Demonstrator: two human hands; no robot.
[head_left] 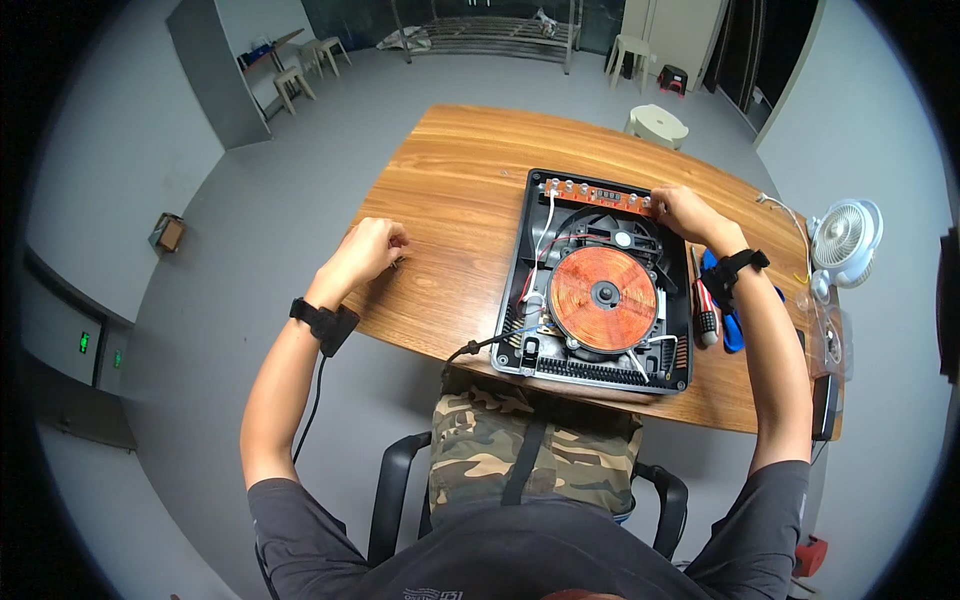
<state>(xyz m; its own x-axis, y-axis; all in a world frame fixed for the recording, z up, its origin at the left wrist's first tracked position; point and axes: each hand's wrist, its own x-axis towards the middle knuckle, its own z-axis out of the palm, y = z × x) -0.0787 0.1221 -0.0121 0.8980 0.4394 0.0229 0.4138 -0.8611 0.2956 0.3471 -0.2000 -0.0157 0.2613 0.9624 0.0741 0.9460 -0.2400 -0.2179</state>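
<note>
"Start at the left. What is that hand doing?"

"The left hand (372, 248) rests by the near-left edge of the brown wood-grain table (450, 180), fingers curled. Something small and dark shows by the fingertips; I can't tell whether they grip it."

"And the appliance?"

"The open, black plastic appliance housing (513, 285) lies to its right, at the table's near edge, with a round copper-coloured coil (603, 293) inside and a narrow orange circuit board (600, 195) along its far side."

"Which step is this?"

"Handwork at the board's right end, I'd judge. The right hand (686, 214) is there, fingers bent together; whether they pinch anything is hidden."

"What does the next move call for?"

"Probably light, exact fingertip pressure, with the board kept level. A red-and-black-handled screwdriver (706, 318) lies just right of the housing, within reach should it be needed."
</note>
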